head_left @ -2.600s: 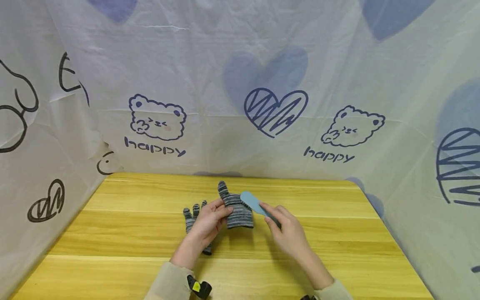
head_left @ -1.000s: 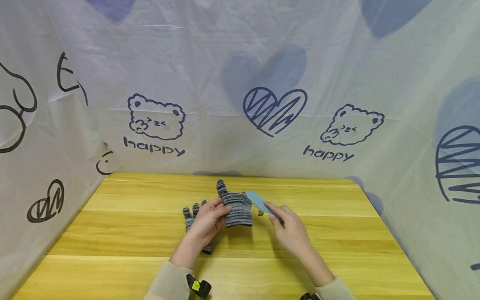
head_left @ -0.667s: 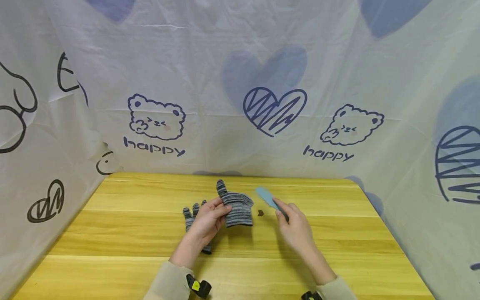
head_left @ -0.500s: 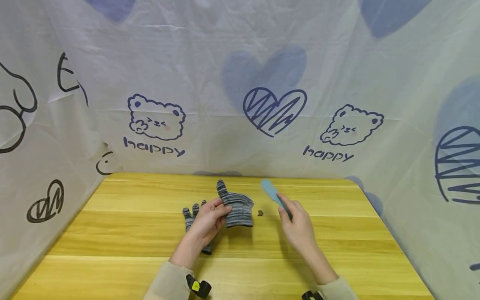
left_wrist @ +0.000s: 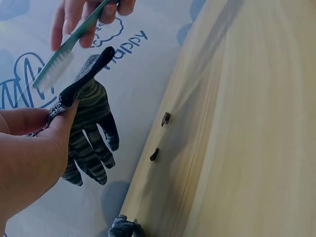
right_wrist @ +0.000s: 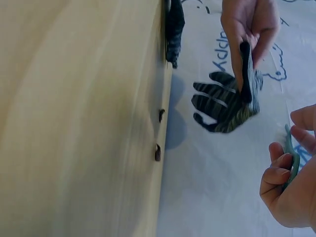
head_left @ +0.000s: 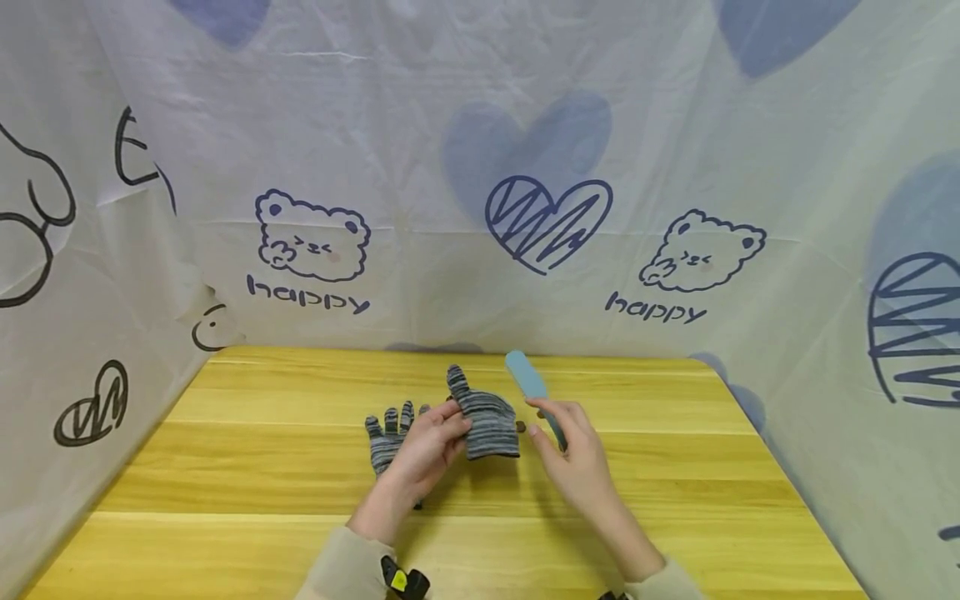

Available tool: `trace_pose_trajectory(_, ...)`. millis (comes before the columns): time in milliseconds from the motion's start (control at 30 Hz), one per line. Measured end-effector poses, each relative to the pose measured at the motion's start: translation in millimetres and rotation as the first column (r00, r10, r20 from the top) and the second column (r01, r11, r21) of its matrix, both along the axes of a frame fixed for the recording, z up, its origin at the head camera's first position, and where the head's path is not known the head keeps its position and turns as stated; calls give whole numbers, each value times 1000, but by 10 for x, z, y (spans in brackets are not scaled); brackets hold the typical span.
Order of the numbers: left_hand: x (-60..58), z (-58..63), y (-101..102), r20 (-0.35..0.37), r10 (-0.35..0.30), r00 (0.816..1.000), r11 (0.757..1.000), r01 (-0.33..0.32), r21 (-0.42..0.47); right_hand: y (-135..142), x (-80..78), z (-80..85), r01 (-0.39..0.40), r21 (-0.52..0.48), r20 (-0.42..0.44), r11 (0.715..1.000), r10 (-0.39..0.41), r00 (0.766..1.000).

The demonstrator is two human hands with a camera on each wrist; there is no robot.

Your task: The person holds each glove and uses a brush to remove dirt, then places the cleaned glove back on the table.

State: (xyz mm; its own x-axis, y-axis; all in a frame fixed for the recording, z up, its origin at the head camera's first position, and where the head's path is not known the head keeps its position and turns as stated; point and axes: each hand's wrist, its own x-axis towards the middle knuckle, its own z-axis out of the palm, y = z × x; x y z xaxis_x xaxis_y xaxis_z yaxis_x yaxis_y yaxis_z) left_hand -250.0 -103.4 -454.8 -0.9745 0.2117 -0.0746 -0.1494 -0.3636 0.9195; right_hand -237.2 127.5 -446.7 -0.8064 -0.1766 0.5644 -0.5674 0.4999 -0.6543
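My left hand (head_left: 431, 446) pinches a grey-and-black striped knit glove (head_left: 491, 425) near its thumb and holds it up over the table. In the left wrist view the fingers of this glove (left_wrist: 91, 143) hang downward below its dark cuff. My right hand (head_left: 573, 450) grips the handle of a light blue brush (head_left: 527, 375), just right of the glove. White bristles show on the brush (left_wrist: 54, 71) in the left wrist view. In the right wrist view the right hand (right_wrist: 291, 182) curls its lower fingers round the handle, with thumb and forefinger apart.
A matching glove (head_left: 386, 446) lies on the wooden table (head_left: 247, 467) under the left forearm. Two small dark brown scraps (left_wrist: 166, 118) lie on the tabletop. A white printed sheet (head_left: 427, 275) hangs behind the table and along its sides.
The brush left the glove, swung right and up, then came partly back left. The held glove shifted slightly right. Dark scraps have appeared on the table beside it.
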Motion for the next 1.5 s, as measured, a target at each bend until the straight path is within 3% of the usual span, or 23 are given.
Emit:
trace_pose_trajectory(367, 43, 21, 85, 6, -61, 998, 998, 60, 25, -179, 103, -44, -28, 40, 33, 999, 27, 999)
trace_pose_trajectory(933, 51, -6, 146, -17, -104, 994, 993, 105, 51, -265, 155, -78, -5, 113, 55, 994, -2, 998)
trace_pose_trajectory(1300, 48, -31, 154, -46, -106, 993, 994, 108, 34, -268, 144, -75, 2, 74, 74, 997, -8, 997)
trace_pose_trajectory(1500, 33, -33, 165, -65, -101, 993, 994, 104, 32, -250, 97, -97, -8, -21, 102, 1000, 10, 995)
